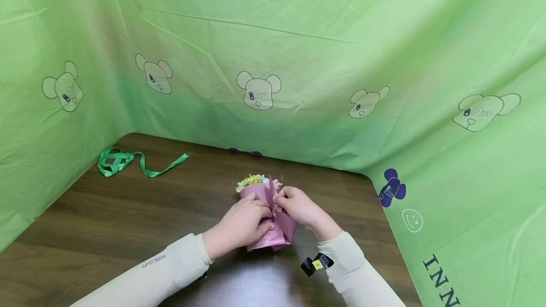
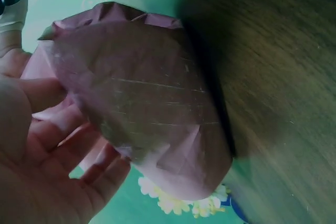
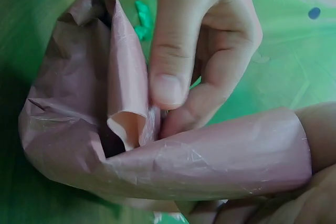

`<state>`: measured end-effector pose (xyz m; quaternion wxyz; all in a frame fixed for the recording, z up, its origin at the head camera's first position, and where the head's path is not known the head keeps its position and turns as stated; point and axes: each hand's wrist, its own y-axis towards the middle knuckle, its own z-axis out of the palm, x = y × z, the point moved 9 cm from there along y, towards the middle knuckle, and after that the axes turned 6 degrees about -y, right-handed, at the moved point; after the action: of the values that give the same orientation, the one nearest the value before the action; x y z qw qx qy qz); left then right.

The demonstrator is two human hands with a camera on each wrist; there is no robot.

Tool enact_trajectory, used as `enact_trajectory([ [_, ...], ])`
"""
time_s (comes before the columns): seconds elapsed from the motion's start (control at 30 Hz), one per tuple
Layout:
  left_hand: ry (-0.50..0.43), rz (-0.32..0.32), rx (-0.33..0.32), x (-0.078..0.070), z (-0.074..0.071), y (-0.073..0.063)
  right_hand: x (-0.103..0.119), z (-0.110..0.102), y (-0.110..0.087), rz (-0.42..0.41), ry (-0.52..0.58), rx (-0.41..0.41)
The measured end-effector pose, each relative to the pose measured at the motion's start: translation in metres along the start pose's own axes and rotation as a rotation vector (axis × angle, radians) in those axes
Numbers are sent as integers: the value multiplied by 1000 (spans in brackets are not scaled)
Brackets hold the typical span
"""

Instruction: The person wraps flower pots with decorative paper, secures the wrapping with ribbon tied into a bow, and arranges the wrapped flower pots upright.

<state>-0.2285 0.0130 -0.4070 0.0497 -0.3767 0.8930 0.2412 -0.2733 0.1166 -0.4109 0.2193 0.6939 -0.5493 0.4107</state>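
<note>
A small bouquet wrapped in pink paper lies on the table, its yellow, white and pink flowers at the far end. My left hand grips the paper from the left, thumb and fingers at the overlapping edge. On the other side my right hand pinches a raised flap near the flowers. In the right wrist view, the folded wrapping paper stands partly open between the hands, and some fingers are hidden behind it. The left wrist view shows the creased outer face of the wrapping paper.
A loose green ribbon lies in loops at the table's far left, one end trailing right. Green cloth with printed bear heads surrounds the brown wooden table. A black strap hangs at the right wrist.
</note>
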Motion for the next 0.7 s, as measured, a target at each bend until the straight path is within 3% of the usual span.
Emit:
enact_trajectory([
  [0.27, -109, -31, 54, 7, 2, -6, 0, 9, 2, 32, 31, 2],
  [0.43, -203, -81, 18, 14, -1, -7, -3, 11, 2, 72, 42, -14],
  [0.53, -242, -67, 0, 15, -2, -7, -4, 12, 1, 92, 43, -14],
  [0.7, -231, -22, 25, 14, -2, -10, -4, 16, 1, 121, 66, 5],
])
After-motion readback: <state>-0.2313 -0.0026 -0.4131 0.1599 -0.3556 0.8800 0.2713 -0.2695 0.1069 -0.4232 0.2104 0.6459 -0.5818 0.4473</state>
